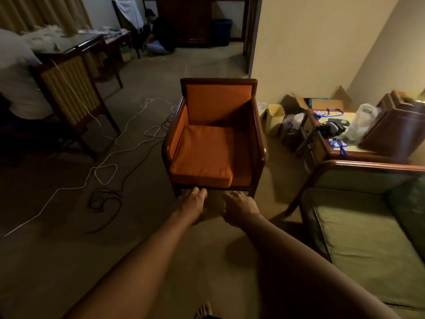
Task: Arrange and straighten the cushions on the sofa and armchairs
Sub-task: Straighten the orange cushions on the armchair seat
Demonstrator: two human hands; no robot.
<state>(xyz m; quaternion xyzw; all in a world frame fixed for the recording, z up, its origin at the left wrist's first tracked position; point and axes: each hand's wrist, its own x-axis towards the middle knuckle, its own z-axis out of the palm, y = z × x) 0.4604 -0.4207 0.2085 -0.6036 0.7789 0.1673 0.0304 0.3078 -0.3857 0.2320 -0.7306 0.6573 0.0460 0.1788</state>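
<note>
while the green sofa (pixel 358 229) sat off to the right, the orange armchair (pixel 213 134) stood dead ahead; its seat cushion (pixel 202 155) lay skewed, shoved toward the left arm. left hand (pixel 192 201) and right hand (pixel 239 207) reached near the front rail, fingers loosely curled, holding nothing. best to grip both front corners and slide it square.

A dim carpeted lounge, and it looks like a hotel suite or a furnished living room: there's an orange armchair (pixel 213 137) in a dark wood frame, a green sofa (pixel 368 229) of the same build, a side table (pixel 338 143) piled with clutter between them, heavy striped curtains (pixel 41 12) at the far left, white cables (pixel 103 166) snaking across the beige carpet (pixel 57 261), and a doorway opening deeper into the rooms.
</note>
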